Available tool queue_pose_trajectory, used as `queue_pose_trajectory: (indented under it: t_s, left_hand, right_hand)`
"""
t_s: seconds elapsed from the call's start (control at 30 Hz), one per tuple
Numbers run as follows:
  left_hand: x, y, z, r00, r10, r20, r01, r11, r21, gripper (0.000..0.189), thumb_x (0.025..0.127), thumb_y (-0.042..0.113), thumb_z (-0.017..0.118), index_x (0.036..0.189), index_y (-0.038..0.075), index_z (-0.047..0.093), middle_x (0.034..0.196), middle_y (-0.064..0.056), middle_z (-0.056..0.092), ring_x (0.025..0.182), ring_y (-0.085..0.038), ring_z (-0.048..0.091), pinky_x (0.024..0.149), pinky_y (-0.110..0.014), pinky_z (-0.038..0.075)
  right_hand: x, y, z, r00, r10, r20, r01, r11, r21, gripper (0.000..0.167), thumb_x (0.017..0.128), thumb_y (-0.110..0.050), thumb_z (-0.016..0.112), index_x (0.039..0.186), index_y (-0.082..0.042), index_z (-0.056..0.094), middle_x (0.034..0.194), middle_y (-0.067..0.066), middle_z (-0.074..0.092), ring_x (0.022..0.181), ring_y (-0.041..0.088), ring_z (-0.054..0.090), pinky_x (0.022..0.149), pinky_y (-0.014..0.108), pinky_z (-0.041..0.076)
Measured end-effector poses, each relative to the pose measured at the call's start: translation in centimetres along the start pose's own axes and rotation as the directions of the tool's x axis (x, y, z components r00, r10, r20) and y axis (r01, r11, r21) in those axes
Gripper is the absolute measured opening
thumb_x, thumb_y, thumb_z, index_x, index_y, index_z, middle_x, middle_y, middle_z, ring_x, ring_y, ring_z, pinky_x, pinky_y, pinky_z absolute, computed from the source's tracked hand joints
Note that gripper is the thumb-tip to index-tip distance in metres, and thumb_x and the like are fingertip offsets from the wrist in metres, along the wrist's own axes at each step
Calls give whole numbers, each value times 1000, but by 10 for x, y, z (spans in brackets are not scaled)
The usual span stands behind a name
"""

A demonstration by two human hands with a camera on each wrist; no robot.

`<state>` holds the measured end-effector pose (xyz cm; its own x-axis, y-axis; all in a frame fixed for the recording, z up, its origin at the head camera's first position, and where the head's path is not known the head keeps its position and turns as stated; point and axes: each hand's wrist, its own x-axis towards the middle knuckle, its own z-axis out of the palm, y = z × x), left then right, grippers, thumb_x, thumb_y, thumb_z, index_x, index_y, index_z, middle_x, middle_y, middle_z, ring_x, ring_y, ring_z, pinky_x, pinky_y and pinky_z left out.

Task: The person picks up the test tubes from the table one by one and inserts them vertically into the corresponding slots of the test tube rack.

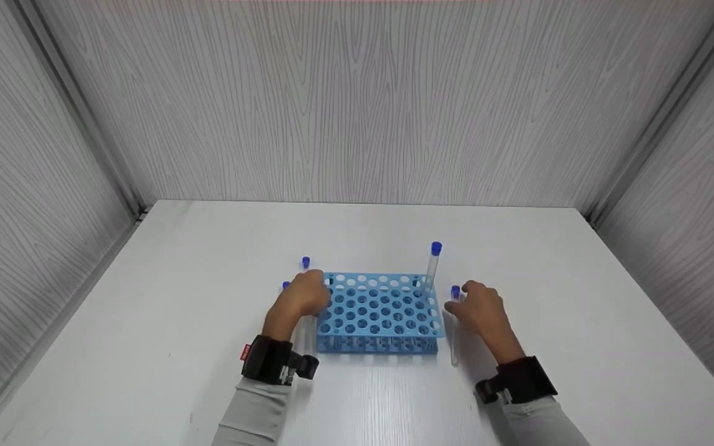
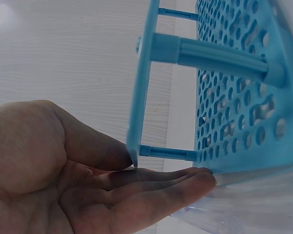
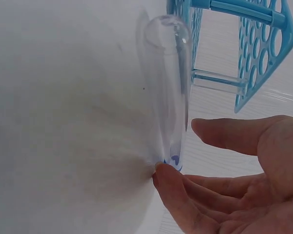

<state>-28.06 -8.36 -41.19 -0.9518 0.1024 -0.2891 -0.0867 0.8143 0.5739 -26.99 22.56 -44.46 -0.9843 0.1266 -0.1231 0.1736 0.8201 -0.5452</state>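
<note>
A light blue test tube rack with rows of round holes sits on the table between the hands. My left hand pinches the edge of its top plate at the left end; in the left wrist view the thumb meets that plate. At the rack's right end lies a clear test tube with a blue cap. My right hand is spread beside the cap, a fingertip right at it and the thumb apart. Another capped test tube stands tilted in the rack's back right corner.
Left of the rack, partly hidden by the left hand, lie test tubes with blue caps, a farther one and a nearer one. The white table is bounded by wood-grain panels at the back and sides.
</note>
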Motion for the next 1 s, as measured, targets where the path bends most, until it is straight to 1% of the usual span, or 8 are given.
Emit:
queue_pose_trajectory:
  t_s: [0.1,0.2,0.3,0.43,0.67,0.9,1.0]
  left_hand:
    - [0,0,0,1000,-7,2,7,1000,0,44,101,7,45,142,-7,48,123,-20,60,95,-27,59,68,-30,44]
    - [0,0,0,1000,-3,1,3,1000,1,43,101,7,46,141,-7,49,122,-19,60,94,-27,59,68,-30,44]
    - [0,0,1,1000,9,-6,-9,1000,3,42,100,6,46,139,-8,50,116,-19,61,88,-26,58,63,-29,42]
    - [1,-1,2,1000,17,-11,-17,1000,7,42,99,4,45,139,-10,51,114,-20,62,85,-24,57,60,-28,41]
    - [2,0,1,1000,8,-4,-8,1000,13,42,99,5,45,139,-9,51,116,-19,62,87,-25,58,61,-27,41]
    - [1,1,1,1000,-8,-7,8,1000,9,43,101,7,46,141,-8,50,120,-19,62,93,-26,59,65,-29,44]
    - [0,1,1,1000,-9,-8,9,1000,12,43,101,7,46,141,-7,50,121,-19,62,94,-27,60,66,-29,44]
  right_hand:
    - [0,-1,0,1000,15,14,-15,1000,1,59,91,-21,70,135,13,52,125,34,62,87,30,67,69,37,58]
    - [-1,-1,0,999,24,23,-24,1000,-8,59,91,-21,71,135,13,52,123,34,63,87,29,67,68,35,57]
    - [0,-1,0,999,37,35,-37,999,-14,60,91,-21,71,136,14,51,123,34,62,86,29,67,67,35,58]
    - [1,-1,1,998,50,47,-50,999,-7,61,90,-19,72,137,14,51,122,33,63,83,28,68,64,34,59]
    - [0,1,2,997,46,58,-46,999,-3,59,90,-17,73,135,14,51,122,34,63,81,28,69,63,33,58]
    - [0,1,1,998,38,59,-38,999,9,55,89,-14,73,131,15,54,118,33,64,80,28,68,62,34,58]
    - [1,1,2,997,45,64,-46,999,15,54,89,-14,73,131,15,54,118,32,64,81,28,68,63,33,58]
